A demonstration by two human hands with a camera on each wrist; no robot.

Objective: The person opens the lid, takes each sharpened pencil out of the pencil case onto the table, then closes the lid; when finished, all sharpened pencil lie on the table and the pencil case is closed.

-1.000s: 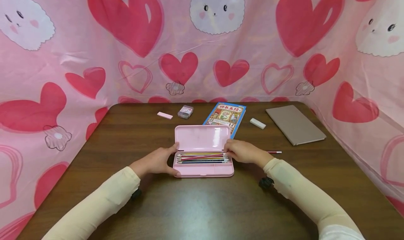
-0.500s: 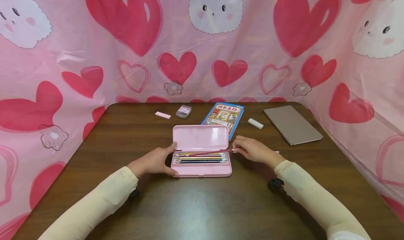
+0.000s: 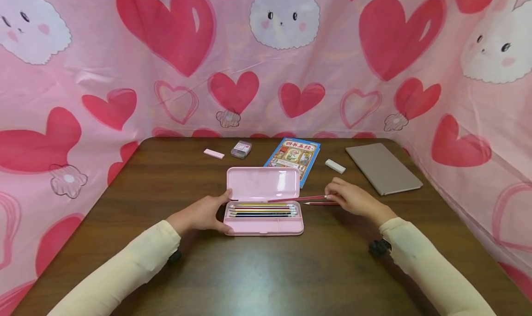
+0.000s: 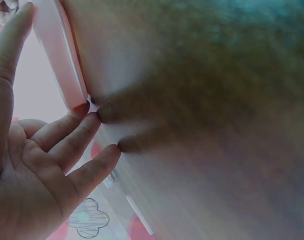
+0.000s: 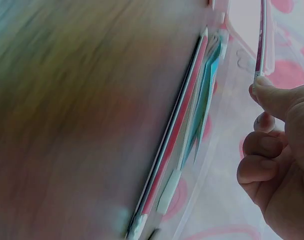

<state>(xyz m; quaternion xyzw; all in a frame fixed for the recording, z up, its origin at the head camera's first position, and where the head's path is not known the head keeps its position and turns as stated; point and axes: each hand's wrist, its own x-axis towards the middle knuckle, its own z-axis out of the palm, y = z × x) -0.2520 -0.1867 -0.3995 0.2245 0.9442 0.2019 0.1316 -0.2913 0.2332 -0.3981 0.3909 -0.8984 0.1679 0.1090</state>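
The left hand [image 3: 201, 214] is open wide, with its thumb and a finger on the left end of the pencil case [image 3: 253, 226]. The left wrist view shows more fingers, which the head view hides: they are spread, with their tips down by the counter [image 3: 249, 270].

Behind are a pink strip [image 3: 214, 154] and a little clear box [image 3: 241, 149]. The pink case sits in the middle with its lid [image 3: 257, 184] up and a row of pencils [image 3: 262, 208] in the back part. A blue-edged book [image 3: 294, 156] lies partly behind the lid.

Next is a red pencil [image 3: 303, 198], and then another pencil [image 3: 317, 203] flat on the counter. From the head, the hand covers that one's back end, but the right wrist view shows its white tip. A white block [image 3: 335, 166] lies behind.

The right hand [image 3: 355, 200] pinches the end of the red pencil. Its other fingers are curled, which the right wrist view shows best. Last comes a grey notebook [image 3: 383, 168].
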